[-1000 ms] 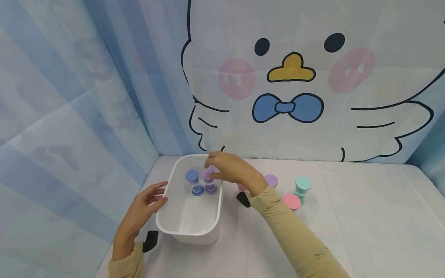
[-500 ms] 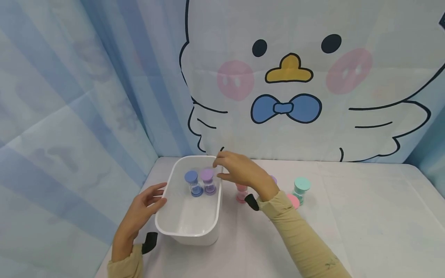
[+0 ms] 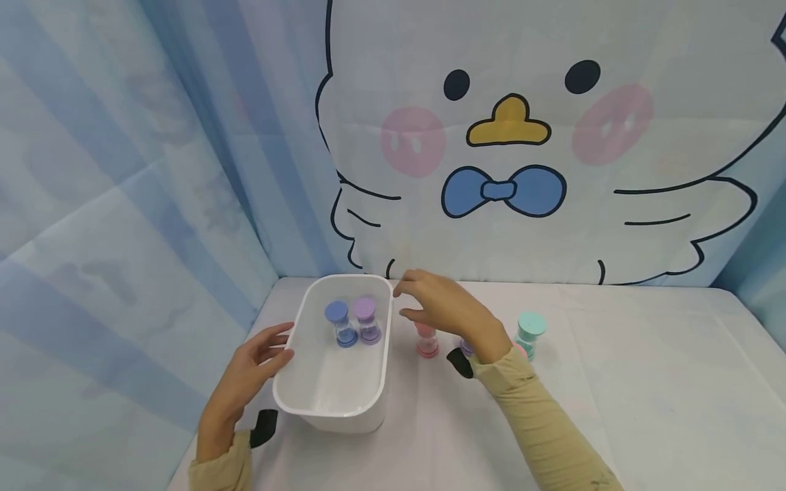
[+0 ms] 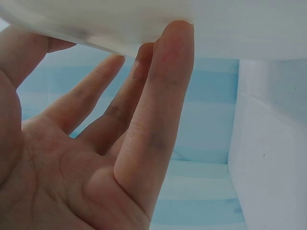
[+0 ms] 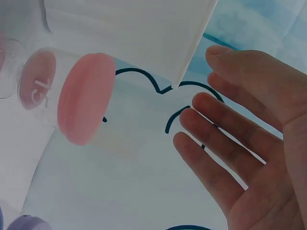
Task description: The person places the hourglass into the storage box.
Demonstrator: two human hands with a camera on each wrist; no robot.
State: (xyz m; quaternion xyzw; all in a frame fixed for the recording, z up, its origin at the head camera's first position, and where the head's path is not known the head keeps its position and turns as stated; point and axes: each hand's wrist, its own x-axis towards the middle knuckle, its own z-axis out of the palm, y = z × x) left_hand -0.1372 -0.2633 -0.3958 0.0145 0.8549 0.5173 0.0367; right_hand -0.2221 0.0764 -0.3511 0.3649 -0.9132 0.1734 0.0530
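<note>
A white plastic bin (image 3: 325, 392) stands on the table in the head view. Inside it, side by side, are a blue sand timer (image 3: 337, 312) and a purple sand timer (image 3: 365, 309). My left hand (image 3: 245, 375) rests its fingertips against the bin's left side, and the left wrist view shows extended fingers (image 4: 158, 86) at the bin wall. Just right of the bin, my right hand (image 3: 445, 307) hovers with spread, relaxed fingers and nothing in them. Below it stands a pinkish-red sand timer (image 3: 427, 342), whose cap fills part of the right wrist view.
Farther right stands a mint green sand timer (image 3: 530, 327). A second purple sand timer (image 3: 467, 347) and a pink one (image 3: 521, 350) are mostly hidden behind my right wrist and sleeve. A printed curtain (image 3: 503, 245) hangs along the table's back edge.
My right hand has let go of the purple sand timer in the bin and moved right, past the rim. The red sand timer has come into sight. My left hand stays put.
</note>
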